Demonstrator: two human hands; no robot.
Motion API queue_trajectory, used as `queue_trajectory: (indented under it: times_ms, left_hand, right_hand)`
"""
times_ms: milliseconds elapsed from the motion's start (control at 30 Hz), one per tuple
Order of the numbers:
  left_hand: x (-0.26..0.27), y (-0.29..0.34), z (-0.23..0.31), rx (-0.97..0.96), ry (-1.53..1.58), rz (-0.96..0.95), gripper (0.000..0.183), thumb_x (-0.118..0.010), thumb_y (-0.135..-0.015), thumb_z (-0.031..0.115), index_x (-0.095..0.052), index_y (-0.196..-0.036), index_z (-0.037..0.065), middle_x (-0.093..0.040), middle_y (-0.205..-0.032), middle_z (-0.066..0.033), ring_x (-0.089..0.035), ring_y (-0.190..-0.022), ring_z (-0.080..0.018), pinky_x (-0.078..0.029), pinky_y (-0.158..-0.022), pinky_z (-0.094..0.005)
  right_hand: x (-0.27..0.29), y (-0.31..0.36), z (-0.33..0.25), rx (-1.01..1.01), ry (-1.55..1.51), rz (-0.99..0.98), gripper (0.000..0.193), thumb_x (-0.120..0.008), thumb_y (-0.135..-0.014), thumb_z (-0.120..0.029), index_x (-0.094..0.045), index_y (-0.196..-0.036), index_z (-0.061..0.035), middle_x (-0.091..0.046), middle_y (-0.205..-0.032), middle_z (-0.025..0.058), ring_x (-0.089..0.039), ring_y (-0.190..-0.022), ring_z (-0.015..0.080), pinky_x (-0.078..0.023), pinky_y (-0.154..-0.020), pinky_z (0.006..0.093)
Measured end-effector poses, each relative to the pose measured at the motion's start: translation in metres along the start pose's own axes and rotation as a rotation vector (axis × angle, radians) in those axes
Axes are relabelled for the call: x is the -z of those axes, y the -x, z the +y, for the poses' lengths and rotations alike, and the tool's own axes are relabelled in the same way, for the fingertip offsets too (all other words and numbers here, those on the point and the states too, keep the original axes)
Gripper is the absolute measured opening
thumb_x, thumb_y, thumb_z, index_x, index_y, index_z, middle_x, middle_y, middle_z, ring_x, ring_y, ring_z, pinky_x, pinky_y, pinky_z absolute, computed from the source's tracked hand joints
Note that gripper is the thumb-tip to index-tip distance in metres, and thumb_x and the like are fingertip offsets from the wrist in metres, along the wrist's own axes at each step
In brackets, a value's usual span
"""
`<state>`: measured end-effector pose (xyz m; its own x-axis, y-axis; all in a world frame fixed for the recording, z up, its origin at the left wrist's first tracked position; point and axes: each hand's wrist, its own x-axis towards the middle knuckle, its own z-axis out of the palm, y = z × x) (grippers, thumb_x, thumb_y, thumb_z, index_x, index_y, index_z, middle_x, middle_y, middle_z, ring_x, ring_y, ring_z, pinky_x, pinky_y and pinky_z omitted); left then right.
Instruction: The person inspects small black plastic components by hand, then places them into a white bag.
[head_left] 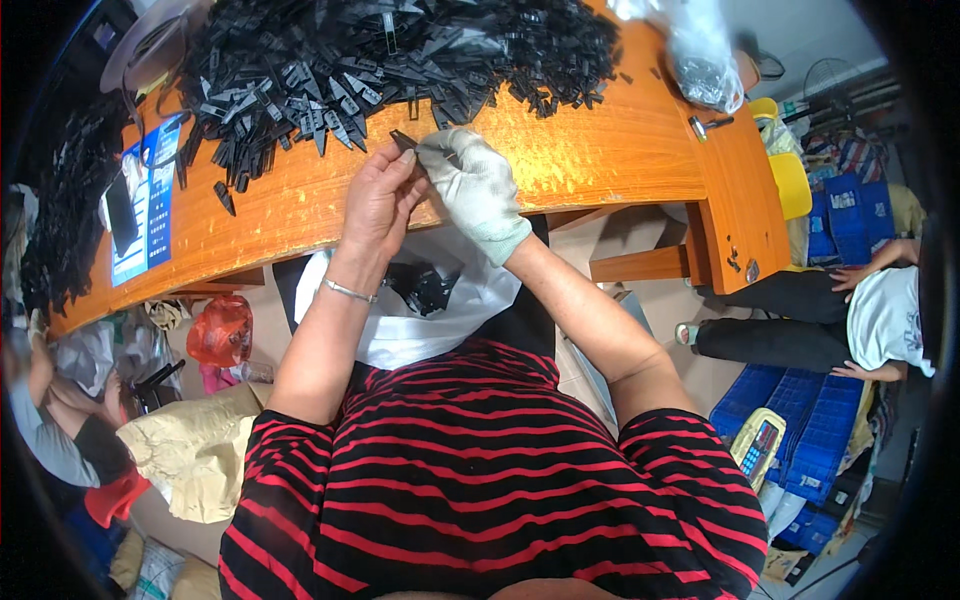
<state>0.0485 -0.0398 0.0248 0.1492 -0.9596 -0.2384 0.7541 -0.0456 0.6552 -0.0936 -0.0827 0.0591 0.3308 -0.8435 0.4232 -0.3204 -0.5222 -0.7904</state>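
Observation:
Above the near table edge, my bare left hand (pixel 382 195), a bracelet on its wrist, pinches a small black pointed plastic piece (pixel 403 140). My right hand (pixel 470 185) wears a whitish knit glove and is closed at the piece's other end, its fingertips meeting my left fingers. A bit of black shows between the gloved fingers. Just beyond both hands spreads a big heap of similar black plastic pieces (pixel 400 60). Below my wrists, a white bag (pixel 400 335) lies open on my lap with black pieces (pixel 422 290) inside.
The wooden table (pixel 620 150) curves across in front. At its left lie a phone (pixel 122 215) and a blue-white sheet (pixel 160 215). A clear plastic bag (pixel 705 70) sits at the far right. People stand or sit at both sides. Blue boxes (pixel 780 420) and a calculator-like device (pixel 758 445) are right.

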Motion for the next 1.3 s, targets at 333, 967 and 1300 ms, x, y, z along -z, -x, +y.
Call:
queue_trajectory:
  times_ms: [333, 967, 1300]
  left_hand:
    - [-0.006, 0.015, 0.007, 0.019, -0.055, -0.087, 0.019, -0.042, -0.110, 0.024, -0.053, -0.109, 0.008, -0.062, -0.089, -0.0063, -0.058, -0.074, -0.0155, -0.048, -0.066, -0.0285]
    - [-0.017, 0.027, -0.001, -0.162, -0.395, -0.064, 0.022, -0.042, -0.112, 0.028, -0.051, -0.114, 0.008, -0.049, -0.073, 0.0034, -0.036, -0.057, -0.0036, -0.032, -0.053, -0.0190]
    - [-0.016, 0.026, -0.011, -0.292, -0.505, -0.023, 0.020, -0.043, -0.111, 0.022, -0.049, -0.113, 0.004, -0.046, -0.068, 0.0039, -0.037, -0.057, -0.0041, -0.032, -0.051, -0.0212]
  right_hand:
    - [0.013, -0.015, -0.006, -0.329, -0.309, -0.164, 0.024, -0.066, -0.098, -0.016, -0.067, -0.115, 0.0011, -0.068, -0.084, 0.0046, -0.060, -0.070, 0.0083, -0.050, -0.065, 0.0244]
    - [0.010, -0.017, -0.017, -0.461, -0.494, -0.196, 0.028, -0.065, -0.098, -0.016, -0.066, -0.118, 0.0035, -0.070, -0.088, 0.0072, -0.064, -0.073, 0.0097, -0.052, -0.065, 0.0241]
    - [0.014, -0.014, -0.030, -0.201, 0.114, -0.246, 0.027, -0.066, -0.095, -0.022, -0.066, -0.112, -0.0003, -0.073, -0.091, 0.0197, -0.073, -0.085, 0.0313, -0.057, -0.077, 0.0380]
